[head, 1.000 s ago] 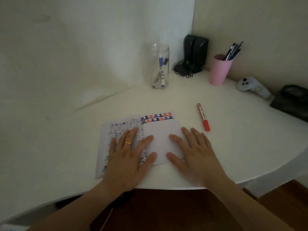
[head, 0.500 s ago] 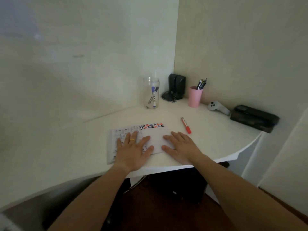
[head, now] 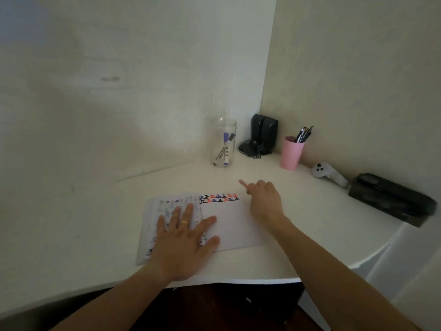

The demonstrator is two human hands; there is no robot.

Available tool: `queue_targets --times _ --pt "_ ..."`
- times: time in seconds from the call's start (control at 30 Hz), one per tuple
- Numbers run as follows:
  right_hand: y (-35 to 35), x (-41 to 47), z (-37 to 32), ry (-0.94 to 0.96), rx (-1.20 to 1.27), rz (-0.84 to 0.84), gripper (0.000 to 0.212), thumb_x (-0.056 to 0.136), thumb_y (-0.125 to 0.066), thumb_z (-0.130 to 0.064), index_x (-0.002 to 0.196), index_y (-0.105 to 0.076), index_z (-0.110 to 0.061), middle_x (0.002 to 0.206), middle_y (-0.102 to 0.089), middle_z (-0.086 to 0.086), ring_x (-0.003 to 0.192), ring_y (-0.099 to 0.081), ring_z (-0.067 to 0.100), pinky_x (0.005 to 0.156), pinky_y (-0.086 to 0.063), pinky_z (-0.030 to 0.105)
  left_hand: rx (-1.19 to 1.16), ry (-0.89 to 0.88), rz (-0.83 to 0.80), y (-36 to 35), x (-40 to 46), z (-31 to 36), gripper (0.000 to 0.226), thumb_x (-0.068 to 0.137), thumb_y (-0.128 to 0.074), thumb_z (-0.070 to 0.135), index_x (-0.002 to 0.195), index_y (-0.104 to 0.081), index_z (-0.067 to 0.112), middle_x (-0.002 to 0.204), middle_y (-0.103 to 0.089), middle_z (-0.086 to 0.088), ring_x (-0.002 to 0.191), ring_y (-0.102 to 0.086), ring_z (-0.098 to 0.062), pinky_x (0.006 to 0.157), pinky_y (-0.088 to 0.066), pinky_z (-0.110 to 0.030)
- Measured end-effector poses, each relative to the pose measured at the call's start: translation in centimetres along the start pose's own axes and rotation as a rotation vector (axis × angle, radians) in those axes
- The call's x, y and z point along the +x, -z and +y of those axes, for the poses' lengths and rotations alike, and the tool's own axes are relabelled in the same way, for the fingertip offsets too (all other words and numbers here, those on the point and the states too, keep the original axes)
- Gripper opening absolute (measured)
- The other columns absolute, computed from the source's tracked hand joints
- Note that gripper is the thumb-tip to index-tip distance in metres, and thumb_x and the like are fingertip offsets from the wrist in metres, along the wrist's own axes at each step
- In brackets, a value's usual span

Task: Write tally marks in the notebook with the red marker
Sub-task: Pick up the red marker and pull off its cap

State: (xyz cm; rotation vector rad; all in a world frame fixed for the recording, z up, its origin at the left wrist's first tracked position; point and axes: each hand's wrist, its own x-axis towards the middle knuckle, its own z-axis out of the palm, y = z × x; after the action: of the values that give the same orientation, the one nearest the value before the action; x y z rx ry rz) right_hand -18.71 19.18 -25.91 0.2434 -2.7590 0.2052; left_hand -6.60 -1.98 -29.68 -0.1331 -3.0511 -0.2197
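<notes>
An open notebook lies on the white desk, with two rows of red, blue and black tally marks along the top of its right page. My left hand rests flat on the left page, fingers spread, a gold ring on one finger. My right hand is just beyond the notebook's top right corner, fingers curled over the red marker. Only the marker's blurred end sticks out past the fingers; the rest is hidden.
At the back stand a clear jar with markers, black speakers and a pink cup of pens. A white controller and a black case lie at the right. The desk's curved front edge runs below the notebook.
My right hand left the notebook's right page and reached up and right onto the red marker, closing over it. My left hand stayed flat on the left page.
</notes>
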Motion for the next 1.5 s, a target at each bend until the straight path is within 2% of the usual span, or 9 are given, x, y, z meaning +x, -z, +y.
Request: queue_targets --times 0.2,0.33,0.47,0.6,0.8,1.0,1.27,1.37,1.5 --pt "-0.7 2.3 -8.5 0.122 0.755 -0.071 0.026 0.095 -0.046 -0.010 0.117 -0.058 -0.016 0.088 -0.072 0.015 0.079 -0.066 0.031 0.072 -0.053 0.043 0.020 -0.061 -0.019 2.1 1.9 -1.4 0.068 0.080 -0.011 0.079 0.144 -0.024 0.062 0.167 -0.020 -0.001 0.150 -0.020 -0.029 0.117 -0.022 -0.056" --pt "-4.1 4.3 -8.7 -0.001 0.821 -0.155 0.025 0.097 -0.049 -0.024 0.095 -0.073 -0.018 0.070 -0.069 0.001 0.068 -0.063 0.019 0.068 -0.047 0.033 -0.133 -0.226 0.065 3.8 6.5 -5.4 0.056 0.087 -0.018 0.068 0.120 -0.057 0.044 0.120 -0.052 0.008 0.109 -0.051 -0.015 0.091 -0.049 -0.040" --pt "-5.1 5.0 -8.4 0.000 1.020 -0.220 0.037 0.095 -0.055 -0.040 0.063 -0.069 -0.026 0.050 -0.054 -0.008 0.053 -0.048 0.011 0.062 -0.040 0.035 -0.236 -0.296 0.227 3.4 11.3 -7.3 0.027 0.099 -0.042 0.052 0.103 -0.062 0.034 0.086 -0.064 0.009 0.076 -0.060 -0.013 0.072 -0.052 -0.036" --pt "-4.2 4.5 -8.3 -0.003 1.171 -0.281 0.030 0.097 -0.056 -0.016 0.080 -0.080 -0.018 0.049 -0.055 -0.016 0.047 -0.046 -0.001 0.052 -0.035 0.016 -0.329 -0.275 0.372 1.6 11.5 -7.8 0.026 0.097 -0.045 0.054 0.090 -0.057 0.032 0.059 -0.058 0.010 0.056 -0.054 -0.008 0.058 -0.044 -0.026" --pt "-3.0 4.5 -7.5 -0.214 1.772 -0.328 0.012 0.086 -0.069 -0.014 0.095 -0.073 -0.006 0.073 -0.059 0.012 0.068 -0.059 0.023 0.064 -0.051 0.035 -0.361 -0.337 0.371 1.8 10.8 -7.9 0.041 0.096 -0.024 0.067 0.102 -0.053 0.038 0.056 -0.051 0.012 0.053 -0.052 -0.003 0.052 -0.032 -0.014" --pt "-3.0 3.7 -8.1 -0.123 1.788 -0.355 0.018 0.079 -0.070 -0.013 0.094 -0.074 -0.003 0.068 -0.061 0.011 0.058 -0.055 0.018 0.050 -0.047 0.023 -0.185 -0.380 0.526 1.3 11.0 -8.1 0.036 0.103 -0.018 0.059 0.103 -0.042 0.031 0.065 -0.060 0.009 0.048 -0.052 -0.009 0.049 -0.047 -0.028" --pt "-2.5 3.1 -8.2 -0.059 1.701 -0.235 0.042 0.073 -0.074 -0.031 0.090 -0.076 0.007 0.064 -0.066 0.009 0.054 -0.057 0.014 0.050 -0.047 0.022 -0.124 -0.401 0.497 2.7 10.4 -7.1 0.039 0.103 -0.023 0.056 0.098 -0.049 0.028 0.065 -0.044 0.016 0.048 -0.048 -0.007 0.049 -0.037 -0.019" --pt "-2.3 3.0 -8.3 -0.003 1.679 -0.209 0.042 0.079 -0.071 -0.029 0.088 -0.072 0.012 0.061 -0.063 0.008 0.052 -0.053 0.015 0.048 -0.045 0.024 -0.346 -0.407 0.369 3.1 9.8 -6.2 0.039 0.104 -0.018 0.057 0.086 -0.042 0.032 0.056 -0.046 0.012 0.048 -0.047 -0.010 0.049 -0.031 -0.016" --pt "-0.7 4.0 -6.7 -0.085 1.784 -0.093 0.025 0.085 -0.067 -0.022 0.083 -0.074 0.002 0.059 -0.059 0.005 0.051 -0.048 0.012 0.048 -0.041 0.022 -1.159 -0.247 0.075 4.3 9.7 -6.8 0.052 0.103 -0.034 0.052 0.060 -0.036 0.024 0.048 -0.034 0.009 0.041 -0.024 -0.007 0.043 -0.025 -0.016"
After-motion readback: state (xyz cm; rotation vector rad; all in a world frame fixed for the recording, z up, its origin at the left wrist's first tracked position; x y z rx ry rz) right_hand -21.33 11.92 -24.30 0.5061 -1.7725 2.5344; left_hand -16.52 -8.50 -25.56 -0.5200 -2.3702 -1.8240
